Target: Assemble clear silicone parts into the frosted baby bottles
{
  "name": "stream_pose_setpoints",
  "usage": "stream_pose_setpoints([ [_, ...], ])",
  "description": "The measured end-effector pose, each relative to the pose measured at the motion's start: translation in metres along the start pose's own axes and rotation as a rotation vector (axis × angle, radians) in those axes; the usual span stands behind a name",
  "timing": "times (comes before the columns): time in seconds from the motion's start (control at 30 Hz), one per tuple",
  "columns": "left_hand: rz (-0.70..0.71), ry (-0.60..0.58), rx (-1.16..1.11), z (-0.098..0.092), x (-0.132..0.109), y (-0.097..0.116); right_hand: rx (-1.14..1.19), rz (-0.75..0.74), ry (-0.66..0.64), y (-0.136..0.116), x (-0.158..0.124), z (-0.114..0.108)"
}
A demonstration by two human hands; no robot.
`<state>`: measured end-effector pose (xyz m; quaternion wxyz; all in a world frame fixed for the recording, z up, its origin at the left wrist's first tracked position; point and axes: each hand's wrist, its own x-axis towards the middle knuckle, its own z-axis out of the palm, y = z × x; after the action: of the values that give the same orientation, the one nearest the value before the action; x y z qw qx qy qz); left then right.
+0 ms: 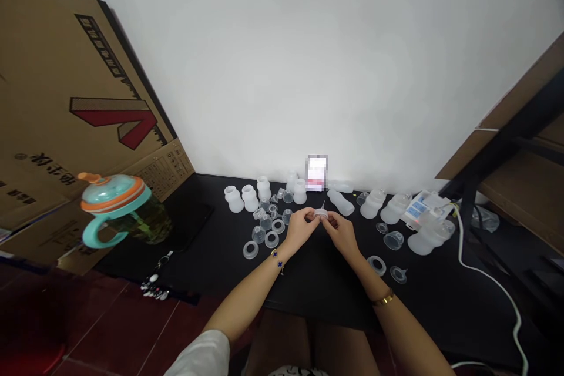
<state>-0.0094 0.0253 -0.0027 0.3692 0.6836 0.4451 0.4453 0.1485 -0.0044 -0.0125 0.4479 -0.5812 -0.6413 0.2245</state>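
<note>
Both of my hands meet over the middle of a black table (pixel 326 282). My left hand (pixel 301 227) and my right hand (pixel 341 231) pinch a small clear plastic part (pixel 321 214) between their fingertips, fingers closed on it from either side. Clear rings (pixel 272 239) and small caps lie just left of my left hand. Several translucent white bottles (pixel 249 197) stand upright in a row behind them. More bottles (pixel 372 203) lie on their sides to the right of my right hand.
A teal and orange handled cup (pixel 115 207) sits at the left in front of a large cardboard box (pixel 66 111). A white cable (pixel 493 282) runs along the right. A white wall rises behind the table; a dark shelf frame (pixel 506 147) stands right.
</note>
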Motion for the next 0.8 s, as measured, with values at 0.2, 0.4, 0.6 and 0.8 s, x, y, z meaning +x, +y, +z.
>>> stream_pose_setpoints([
  [0.2,-0.002,0.009,0.067,-0.0005,-0.0028,0.0049,-0.008,0.007,0.004,-0.0035,-0.0009,-0.0017],
  [0.4,-0.011,0.011,0.088,-0.0011,-0.0038,0.0073,-0.023,0.007,0.019,-0.0020,-0.0003,-0.0009],
  [0.6,-0.005,0.015,0.091,-0.0005,-0.0038,0.0047,-0.043,0.016,0.020,-0.0007,-0.0004,-0.0002],
  [0.8,-0.009,0.006,0.096,-0.0008,-0.0039,0.0048,-0.063,0.009,0.022,0.0005,-0.0001,-0.0007],
])
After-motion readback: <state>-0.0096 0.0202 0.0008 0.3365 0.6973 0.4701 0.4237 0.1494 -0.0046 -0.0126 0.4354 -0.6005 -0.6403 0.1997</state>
